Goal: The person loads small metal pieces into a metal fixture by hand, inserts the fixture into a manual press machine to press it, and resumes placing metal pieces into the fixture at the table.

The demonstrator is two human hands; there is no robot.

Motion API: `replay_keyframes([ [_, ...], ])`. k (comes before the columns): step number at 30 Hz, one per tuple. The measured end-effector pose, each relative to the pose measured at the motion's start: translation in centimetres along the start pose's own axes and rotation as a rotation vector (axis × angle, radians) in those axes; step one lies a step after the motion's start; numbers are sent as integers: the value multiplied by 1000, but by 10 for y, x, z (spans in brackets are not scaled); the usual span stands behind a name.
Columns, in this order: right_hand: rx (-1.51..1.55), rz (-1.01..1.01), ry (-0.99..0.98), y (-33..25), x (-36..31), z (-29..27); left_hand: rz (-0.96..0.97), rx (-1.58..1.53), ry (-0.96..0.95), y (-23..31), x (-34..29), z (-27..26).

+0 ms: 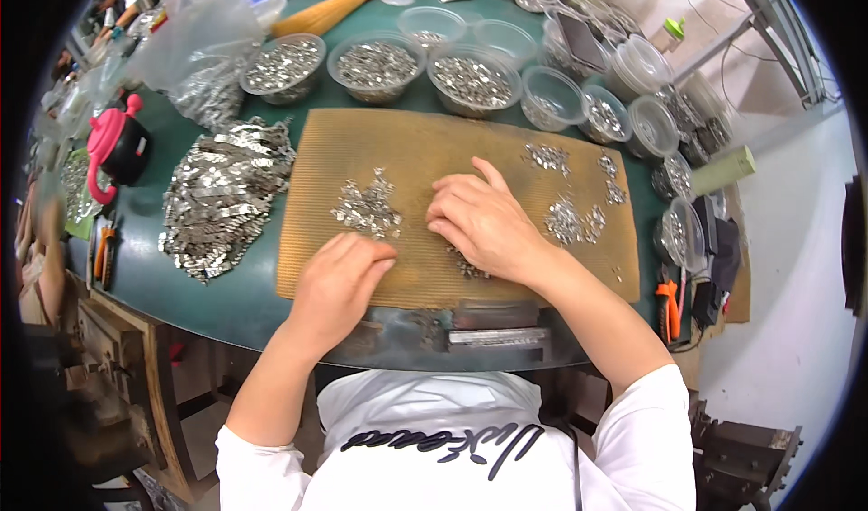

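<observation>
Shiny little metal pieces [366, 208] lie in small heaps on a brown ribbed mat [407, 149], whose grooves likely stop them sliding. The left hand [339, 285] rests curled beside one heap, fingers pressed together. The right hand [479, 222] lies flat, fingers spread over pieces. Clear bowls [375, 63] behind the mat hold more.

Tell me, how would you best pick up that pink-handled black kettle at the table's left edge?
Probably by the pink handle of the kettle, coming from above: it arches clear over the black body, with room for fingers. The big heap of metal parts lies close on its right, so a sideways approach looks cramped.
</observation>
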State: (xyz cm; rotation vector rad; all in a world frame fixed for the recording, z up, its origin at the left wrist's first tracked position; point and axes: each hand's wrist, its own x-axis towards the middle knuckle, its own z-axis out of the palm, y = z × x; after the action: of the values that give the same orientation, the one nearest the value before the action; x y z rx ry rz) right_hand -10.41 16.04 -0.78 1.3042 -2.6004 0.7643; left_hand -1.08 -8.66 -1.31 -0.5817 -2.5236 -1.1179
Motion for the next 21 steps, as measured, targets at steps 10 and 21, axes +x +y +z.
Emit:
replay_keyframes([
  [10, 68, 208, -58, -77, -114, -51, -4, -101, -34, 15, -22, 12],
  [21, -165, 180, 52, -98, -139, -24, -102, -152, -97, 36, -30, 20],
])
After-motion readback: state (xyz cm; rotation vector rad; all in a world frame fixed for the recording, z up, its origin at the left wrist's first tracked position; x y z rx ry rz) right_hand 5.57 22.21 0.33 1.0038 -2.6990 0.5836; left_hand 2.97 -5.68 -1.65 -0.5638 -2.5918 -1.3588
